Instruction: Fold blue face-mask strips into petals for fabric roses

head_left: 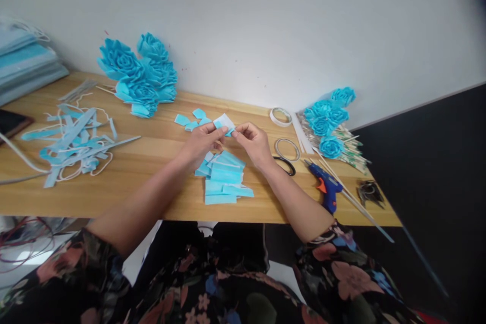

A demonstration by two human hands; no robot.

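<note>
Between my two hands, above the middle of the table, is a small piece of blue and white mask fabric (pixel 223 122). My left hand (pixel 207 140) pinches its left side with thumb and fingers. On its right corner, the fingertips of my right hand (pixel 253 143) are closed. Several small cut blue petals (pixel 192 122) lie just behind my left hand. Nearer to me, below both hands, a loose pile of blue fabric pieces (pixel 225 177) rests on the wood.
Blue fabric roses (pixel 142 73) stand at the back left, with more roses (pixel 326 116) on sticks at the right. Cut strips (pixel 76 142) heap at the left beside stacked masks (pixel 25 61). A blue glue gun (pixel 327 186), tape rolls (pixel 281 116) and scissors (pixel 370 193) lie at the right.
</note>
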